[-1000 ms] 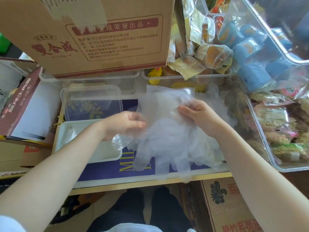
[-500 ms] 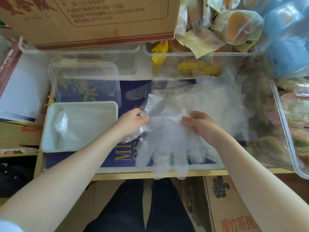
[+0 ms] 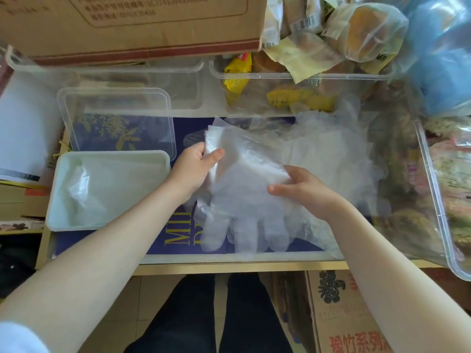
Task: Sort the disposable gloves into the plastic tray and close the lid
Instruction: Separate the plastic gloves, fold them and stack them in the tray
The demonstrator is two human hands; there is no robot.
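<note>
We hold glove stack [image 3: 244, 189] at centre, above table [image 3: 229, 267]. Left hand [image 3: 195, 166] pinches cuff end at 10 o'clock; right hand [image 3: 303, 187] fingers curl round 3 o'clock edge. White tray [image 3: 57, 200] at 9 o'clock, clear lid [image 3: 114, 98] beyond it.

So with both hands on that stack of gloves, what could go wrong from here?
1. The stack of gloves is thin, slippery film; the left hand grips the cuff end and the right hand only one edge, so sheets may slide out and fan apart.
2. The white tray already holds some gloves and looks shorter than the stack, so the fingers may hang over its rim.
3. Overhang could stop the clear lid from seating.
</note>
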